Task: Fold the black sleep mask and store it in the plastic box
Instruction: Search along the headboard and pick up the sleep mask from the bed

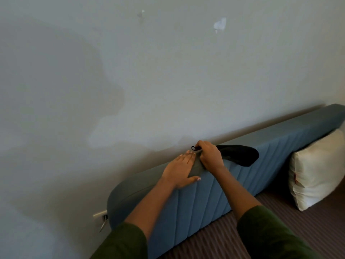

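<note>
The black sleep mask (240,155) lies along the top of the blue headboard (205,199), its right end drooping over the front. The right hand (210,156) curls round its left end and strap, while the left hand (180,170) rests flat just beside it, fingers straight. The wall (168,71) stands close behind, and a white pillow (317,169) leans well to the right.

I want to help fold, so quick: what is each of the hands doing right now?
The left hand: open, lying flat on the blue headboard.
The right hand: closed, gripping the black sleep mask.
</note>
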A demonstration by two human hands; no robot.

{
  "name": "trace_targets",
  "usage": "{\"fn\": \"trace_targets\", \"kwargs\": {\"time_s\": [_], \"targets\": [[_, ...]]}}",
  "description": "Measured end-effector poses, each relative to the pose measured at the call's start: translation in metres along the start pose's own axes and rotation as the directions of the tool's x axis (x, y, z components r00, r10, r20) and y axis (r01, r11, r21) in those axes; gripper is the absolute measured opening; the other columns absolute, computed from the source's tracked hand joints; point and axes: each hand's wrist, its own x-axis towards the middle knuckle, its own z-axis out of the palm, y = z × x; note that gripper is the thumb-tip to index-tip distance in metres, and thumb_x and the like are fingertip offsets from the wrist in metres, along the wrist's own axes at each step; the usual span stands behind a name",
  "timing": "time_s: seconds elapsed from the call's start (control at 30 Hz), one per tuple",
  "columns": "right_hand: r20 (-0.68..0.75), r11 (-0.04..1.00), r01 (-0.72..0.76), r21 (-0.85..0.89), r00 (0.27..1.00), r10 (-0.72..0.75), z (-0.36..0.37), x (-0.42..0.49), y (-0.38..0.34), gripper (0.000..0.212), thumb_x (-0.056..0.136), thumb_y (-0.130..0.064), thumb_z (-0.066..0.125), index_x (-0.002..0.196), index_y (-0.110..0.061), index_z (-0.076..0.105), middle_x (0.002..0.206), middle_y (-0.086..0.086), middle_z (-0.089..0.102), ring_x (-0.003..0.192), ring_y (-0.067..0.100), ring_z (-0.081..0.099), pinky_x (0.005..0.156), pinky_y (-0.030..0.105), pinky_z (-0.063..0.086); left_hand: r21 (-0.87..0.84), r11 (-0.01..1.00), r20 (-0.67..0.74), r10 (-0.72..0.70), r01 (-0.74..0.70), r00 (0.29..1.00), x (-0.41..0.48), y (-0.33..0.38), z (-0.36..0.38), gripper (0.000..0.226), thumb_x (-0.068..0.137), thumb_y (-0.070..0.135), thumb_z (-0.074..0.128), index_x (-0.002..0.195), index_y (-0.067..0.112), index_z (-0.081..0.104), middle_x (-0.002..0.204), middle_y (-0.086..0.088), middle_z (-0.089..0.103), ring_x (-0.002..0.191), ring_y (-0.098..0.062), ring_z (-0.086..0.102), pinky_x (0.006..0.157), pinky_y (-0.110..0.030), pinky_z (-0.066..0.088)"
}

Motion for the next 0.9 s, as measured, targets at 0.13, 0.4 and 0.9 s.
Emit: {"fn": "trace_targets", "kwargs": {"time_s": [0.13, 0.4, 0.9], "targets": [[-0.046, 0.976, 0.217, 0.005, 0.975, -0.216, 0.008, -0.008, -0.058, 0.022, 0.067, 0.002, 0.052, 0.084, -0.006, 0.063, 0.081, 0.011, 0.064, 0.074, 0.033, 0.061, 0.059, 0.038, 0.047, -0.066, 0.992, -0.044, -0.107, 0.104, 0.993, -0.029, -0.01, -0.013, 0.096, 0.077, 0.074, 0.025, 0.15, 0.011, 0.023, 0.155, -0.009, 0.029, 0.142, -0.025, 0.03, 0.116, -0.037, 0.027], [-0.184, 0.911, 0.388, 0.139, 0.914, -0.361, 0.005, -0.004, -0.187, 0.022, 0.072, 0.002, 0.052, 0.086, -0.008, 0.066, 0.082, 0.007, 0.067, 0.073, 0.028, 0.061, 0.056, 0.031, 0.046, -0.46, 0.836, -0.198, -0.424, 0.299, 0.884, -0.103, -0.054, -0.076, 0.056, 0.08, 0.031, 0.057, 0.133, 0.017, 0.044, 0.13, -0.006, 0.056, 0.11, -0.026, 0.058, 0.09, -0.04, 0.051], [-0.267, 0.589, 0.622, 0.516, 0.77, -0.579, -0.011, -0.041, -0.435, 0.039, 0.078, -0.007, 0.031, 0.096, -0.008, 0.066, 0.087, 0.008, 0.069, 0.082, 0.027, 0.057, 0.075, 0.04, 0.047, -0.424, 0.681, -0.484, -0.728, 0.598, 0.486, -0.289, -0.133, -0.194, 0.022, 0.09, 0.013, 0.052, 0.11, 0.006, 0.055, 0.072, 0.001, 0.055, 0.068, -0.021, 0.06, 0.051, -0.019, 0.039]]}}
